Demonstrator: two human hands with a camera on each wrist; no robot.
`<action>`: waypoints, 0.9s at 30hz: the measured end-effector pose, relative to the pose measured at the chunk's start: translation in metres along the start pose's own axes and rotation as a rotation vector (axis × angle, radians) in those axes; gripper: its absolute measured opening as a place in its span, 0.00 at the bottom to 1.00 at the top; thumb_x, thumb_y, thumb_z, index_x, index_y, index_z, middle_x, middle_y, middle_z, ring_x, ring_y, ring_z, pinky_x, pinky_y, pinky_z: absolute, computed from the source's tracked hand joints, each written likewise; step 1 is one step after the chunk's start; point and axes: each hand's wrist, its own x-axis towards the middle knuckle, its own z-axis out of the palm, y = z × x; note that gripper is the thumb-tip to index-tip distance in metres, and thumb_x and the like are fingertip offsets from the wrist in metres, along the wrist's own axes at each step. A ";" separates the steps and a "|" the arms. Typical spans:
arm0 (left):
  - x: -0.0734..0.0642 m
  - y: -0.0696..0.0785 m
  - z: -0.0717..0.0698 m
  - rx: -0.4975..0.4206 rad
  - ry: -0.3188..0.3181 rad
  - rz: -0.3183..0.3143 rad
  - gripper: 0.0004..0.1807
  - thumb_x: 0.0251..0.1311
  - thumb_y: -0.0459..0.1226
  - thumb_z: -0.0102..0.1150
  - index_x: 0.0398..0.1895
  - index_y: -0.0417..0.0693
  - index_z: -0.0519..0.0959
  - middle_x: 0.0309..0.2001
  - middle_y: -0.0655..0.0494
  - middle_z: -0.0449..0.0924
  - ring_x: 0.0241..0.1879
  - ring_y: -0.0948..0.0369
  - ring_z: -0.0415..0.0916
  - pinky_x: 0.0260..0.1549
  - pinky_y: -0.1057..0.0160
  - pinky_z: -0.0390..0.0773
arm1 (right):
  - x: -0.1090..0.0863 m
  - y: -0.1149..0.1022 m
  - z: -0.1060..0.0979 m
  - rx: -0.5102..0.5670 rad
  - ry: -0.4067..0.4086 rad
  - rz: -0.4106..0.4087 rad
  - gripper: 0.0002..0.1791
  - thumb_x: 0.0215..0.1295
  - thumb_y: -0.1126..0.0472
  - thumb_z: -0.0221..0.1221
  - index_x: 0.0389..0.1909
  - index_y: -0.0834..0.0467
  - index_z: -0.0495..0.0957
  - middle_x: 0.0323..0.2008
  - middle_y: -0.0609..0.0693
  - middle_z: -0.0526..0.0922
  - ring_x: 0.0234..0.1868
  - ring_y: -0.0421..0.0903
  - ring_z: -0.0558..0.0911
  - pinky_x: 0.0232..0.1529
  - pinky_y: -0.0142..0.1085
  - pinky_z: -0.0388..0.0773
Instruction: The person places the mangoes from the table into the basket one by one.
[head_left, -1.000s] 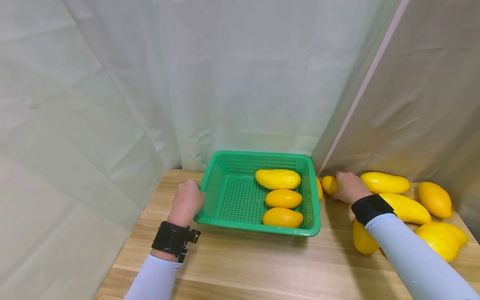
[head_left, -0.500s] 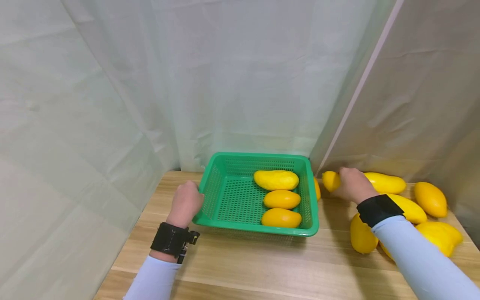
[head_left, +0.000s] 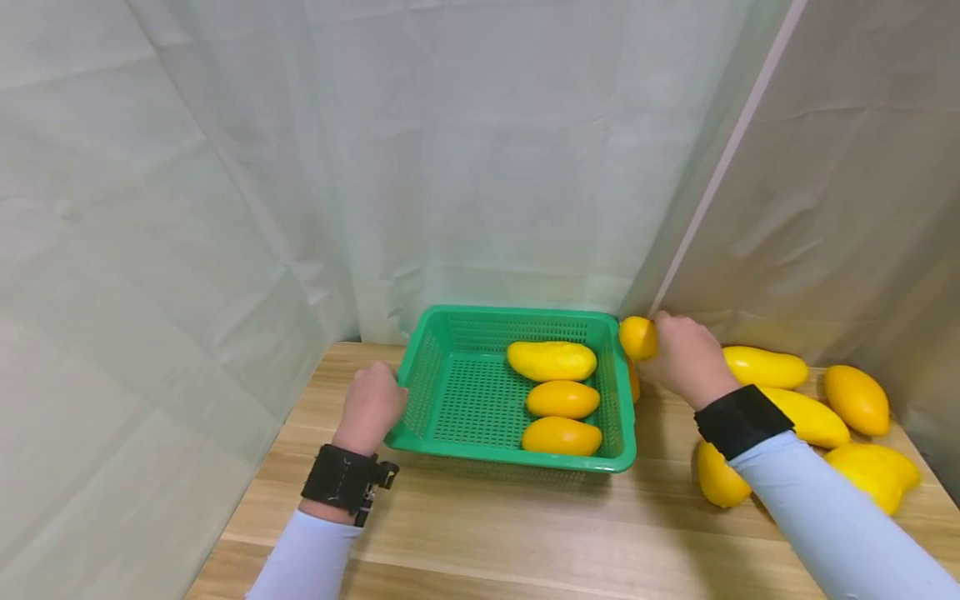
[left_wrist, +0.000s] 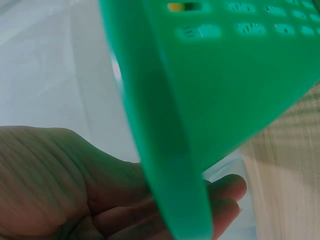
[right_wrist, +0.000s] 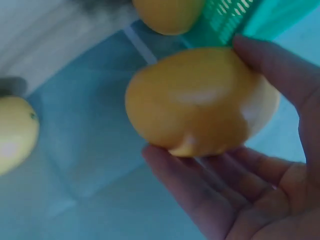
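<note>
My left hand [head_left: 373, 407] grips the left rim of a green plastic basket [head_left: 510, 458]; in the left wrist view its fingers reach under that rim [left_wrist: 155, 115]. Three yellow-orange mangoes lie in the basket's right half: a long one [head_left: 551, 361] at the back, a middle one [head_left: 562, 399] and a front one [head_left: 561, 436]. At the back right corner, my right hand [head_left: 693, 358] holds up another mango [head_left: 637, 337], which overlaps the rim in the head view. The right wrist view shows thumb and fingers around this held mango [right_wrist: 200, 100].
One more mango [head_left: 634, 385] lies just outside the basket's right wall, partly hidden. Several mangoes are spread on the wooden table [head_left: 480, 533] at the right, among them a long yellow one [head_left: 765, 367] and a rounder one [head_left: 857, 400]. Pale sheeting [head_left: 510, 167] hangs behind the table.
My right hand has lifted the mango from the table behind the basket's right side and brought it up and left to the basket's corner. The left hand stays on the rim.
</note>
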 end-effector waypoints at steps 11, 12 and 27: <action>0.001 0.006 0.000 -0.007 -0.008 0.014 0.08 0.57 0.33 0.55 0.32 0.34 0.79 0.23 0.45 0.76 0.19 0.57 0.74 0.11 0.68 0.71 | 0.008 -0.054 -0.004 0.007 0.103 -0.080 0.30 0.46 0.55 0.70 0.47 0.66 0.69 0.35 0.60 0.78 0.32 0.56 0.78 0.35 0.49 0.77; 0.001 0.005 0.000 -0.006 -0.006 0.015 0.08 0.57 0.33 0.54 0.32 0.34 0.78 0.23 0.45 0.76 0.19 0.57 0.74 0.11 0.67 0.71 | 0.008 -0.062 -0.002 0.012 0.100 -0.092 0.30 0.46 0.54 0.70 0.46 0.65 0.70 0.35 0.59 0.78 0.32 0.55 0.78 0.35 0.48 0.78; -0.004 -0.003 -0.005 -0.012 0.004 0.000 0.08 0.57 0.33 0.54 0.28 0.35 0.79 0.22 0.46 0.76 0.18 0.57 0.73 0.11 0.66 0.70 | 0.015 -0.167 0.049 0.031 -0.206 -0.278 0.28 0.43 0.52 0.72 0.42 0.60 0.72 0.28 0.49 0.76 0.27 0.44 0.75 0.29 0.34 0.74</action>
